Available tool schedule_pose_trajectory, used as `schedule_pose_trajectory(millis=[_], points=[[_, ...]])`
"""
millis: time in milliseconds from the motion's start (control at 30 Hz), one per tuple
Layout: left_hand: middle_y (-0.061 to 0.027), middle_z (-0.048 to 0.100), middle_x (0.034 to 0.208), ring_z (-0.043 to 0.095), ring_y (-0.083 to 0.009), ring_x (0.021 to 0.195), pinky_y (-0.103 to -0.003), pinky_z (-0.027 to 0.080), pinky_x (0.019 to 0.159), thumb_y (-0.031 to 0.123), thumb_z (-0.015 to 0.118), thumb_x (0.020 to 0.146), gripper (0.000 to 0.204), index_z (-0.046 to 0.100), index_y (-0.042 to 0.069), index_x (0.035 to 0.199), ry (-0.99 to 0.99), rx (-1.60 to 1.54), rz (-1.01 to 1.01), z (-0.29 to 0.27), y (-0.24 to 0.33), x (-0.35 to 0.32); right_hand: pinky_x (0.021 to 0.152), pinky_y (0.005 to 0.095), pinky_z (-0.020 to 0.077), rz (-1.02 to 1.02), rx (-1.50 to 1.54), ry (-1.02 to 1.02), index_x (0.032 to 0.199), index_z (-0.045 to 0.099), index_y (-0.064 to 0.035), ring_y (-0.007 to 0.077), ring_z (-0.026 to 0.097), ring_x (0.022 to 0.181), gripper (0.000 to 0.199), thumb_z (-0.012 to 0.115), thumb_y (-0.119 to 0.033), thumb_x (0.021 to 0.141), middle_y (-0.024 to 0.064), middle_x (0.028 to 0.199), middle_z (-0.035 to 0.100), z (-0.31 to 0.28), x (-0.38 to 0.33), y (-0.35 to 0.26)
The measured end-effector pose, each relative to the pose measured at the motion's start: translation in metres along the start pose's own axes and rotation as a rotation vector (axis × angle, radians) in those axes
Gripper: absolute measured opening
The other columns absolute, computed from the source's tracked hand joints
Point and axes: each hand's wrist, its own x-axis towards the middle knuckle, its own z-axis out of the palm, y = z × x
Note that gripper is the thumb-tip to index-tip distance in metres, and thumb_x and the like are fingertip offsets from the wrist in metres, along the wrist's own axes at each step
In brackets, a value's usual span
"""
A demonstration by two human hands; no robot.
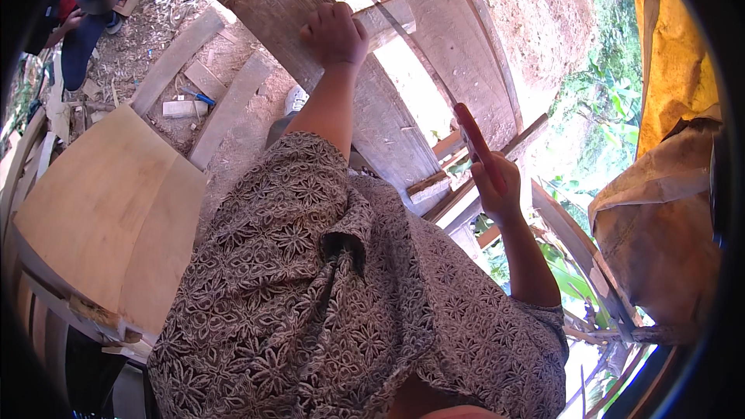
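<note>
My left hand point(335, 35) is closed, pressing a short piece of wood point(390, 20) down on a thick wooden plank point(287, 1). The free end of that piece juts past the plank's right edge over a bright gap. In my right hand point(499, 188) is a handsaw, its red handle point(479, 143) wrapped by my fingers. The long thin saw blade point(417, 50) runs up and left from the handle to the jutting end of the wood. Whether its teeth are in the wood, I cannot tell.
Wide boards point(466, 39) lie beyond the gap. At left stands a pale curved wooden panel point(101, 202). Offcuts and a blue-handled tool point(203, 98) lie on the chip-strewn ground. Another person point(85, 15) is at upper left. A yellow-brown sheet point(675, 54) hangs at right.
</note>
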Motion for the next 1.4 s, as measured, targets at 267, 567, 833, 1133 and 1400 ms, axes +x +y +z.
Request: schedule_pose_trajectory(millis=[267, 567, 833, 1133, 1400], points=[[-0.0049, 0.061, 0.114, 0.057, -0.0276, 0.114, -0.050, 0.042, 0.096, 0.030, 0.059, 0.092, 0.017, 0.064, 0.018, 0.102, -0.062, -0.006, -0.020, -0.009, -0.003, 0.001, 0.063, 0.0368, 0.0412, 0.166, 0.034, -0.008, 0.094, 0.068, 0.0008, 0.0197, 0.053, 0.066, 0.023, 0.065, -0.022, 0.097, 0.0074, 0.069, 0.052, -0.002, -0.021, -0.020], [-0.0034, 0.061, 0.117, 0.057, -0.0249, 0.115, -0.048, 0.042, 0.096, 0.027, 0.059, 0.091, 0.015, 0.063, 0.019, 0.103, -0.019, -0.042, 0.032, -0.005, -0.006, 0.001, 0.059, 0.0260, 0.0432, 0.168, 0.173, 0.050, 0.108, 0.061, -0.0017, 0.0078, 0.055, 0.065, 0.058, 0.058, -0.059, 0.102, 0.0021, 0.078, 0.059, -0.021, -0.032, -0.072], [-0.0043, 0.060, 0.108, 0.056, -0.0252, 0.108, -0.050, 0.040, 0.092, 0.030, 0.056, 0.097, 0.017, 0.060, 0.015, 0.105, -0.047, -0.012, 0.323, -0.011, -0.018, 0.013, 0.073, 0.0251, 0.0536, 0.169, 0.134, -0.025, 0.143, 0.056, -0.0028, 0.0092, 0.066, 0.076, 0.043, 0.062, -0.022, 0.106, 0.0075, 0.106, 0.075, -0.045, 0.026, -0.147], [-0.0063, 0.060, 0.104, 0.056, -0.0276, 0.106, -0.049, 0.037, 0.095, 0.032, 0.057, 0.096, 0.020, 0.060, 0.014, 0.103, -0.020, -0.040, 0.436, -0.005, -0.031, 0.022, 0.086, 0.0238, 0.0533, 0.049, 0.157, 0.000, 0.134, 0.063, -0.0002, 0.0099, 0.068, 0.098, 0.032, 0.061, -0.010, 0.103, 0.0103, 0.115, 0.075, -0.024, 0.083, -0.159], [-0.0043, 0.061, 0.104, 0.056, -0.0264, 0.105, -0.047, 0.036, 0.093, 0.029, 0.064, 0.088, 0.020, 0.059, 0.015, 0.101, -0.008, -0.127, 0.448, 0.002, -0.024, 0.023, 0.083, 0.0325, 0.0587, -0.113, 0.154, 0.233, 0.116, 0.076, -0.0074, 0.0222, 0.076, 0.089, 0.027, 0.068, -0.023, 0.095, 0.0158, 0.104, 0.078, 0.123, 0.257, -0.053]])
